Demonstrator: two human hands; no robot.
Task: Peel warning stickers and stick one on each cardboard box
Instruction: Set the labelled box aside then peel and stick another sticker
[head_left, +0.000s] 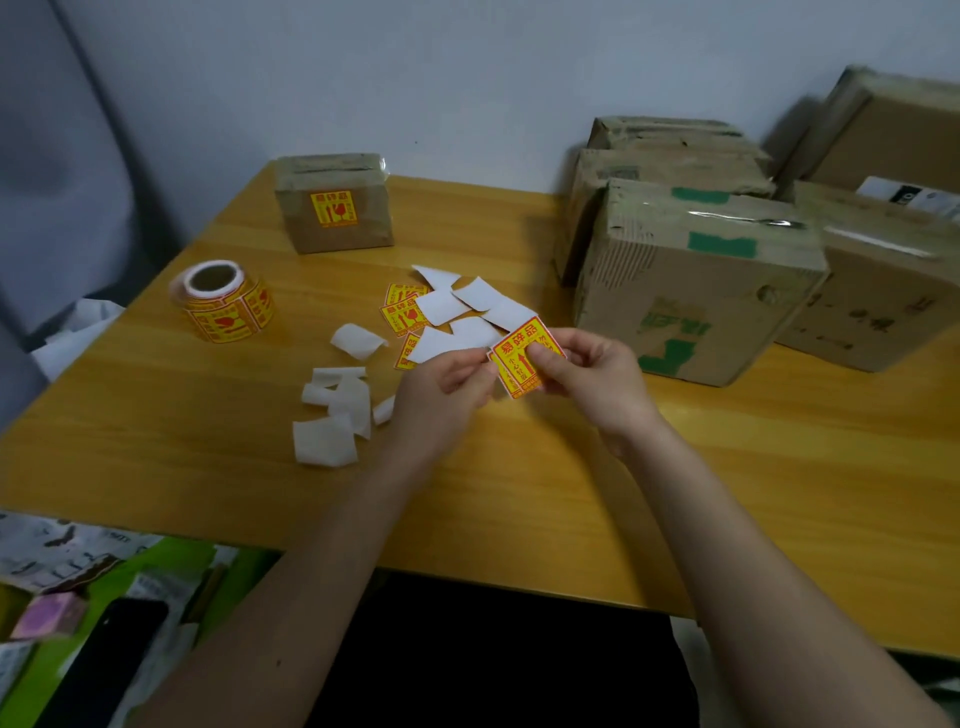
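Observation:
A yellow and red warning sticker (519, 353) is held above the wooden table (519, 493) between both hands. My left hand (441, 387) pinches its left edge and my right hand (592, 369) pinches its right side. A small cardboard box (335, 205) at the back left carries a sticker on its front. A roll of stickers (223, 301) stands to the left. Several more stickers (402, 312) lie cut apart on the table among white backing pieces. A larger cardboard box (696, 280) without a sticker stands just right of my hands.
Several other cardboard boxes (883, 270) are stacked along the wall at the back right. White backing scraps (332, 415) lie left of my hands. Papers and a dark phone (104, 670) lie below the table's near-left edge.

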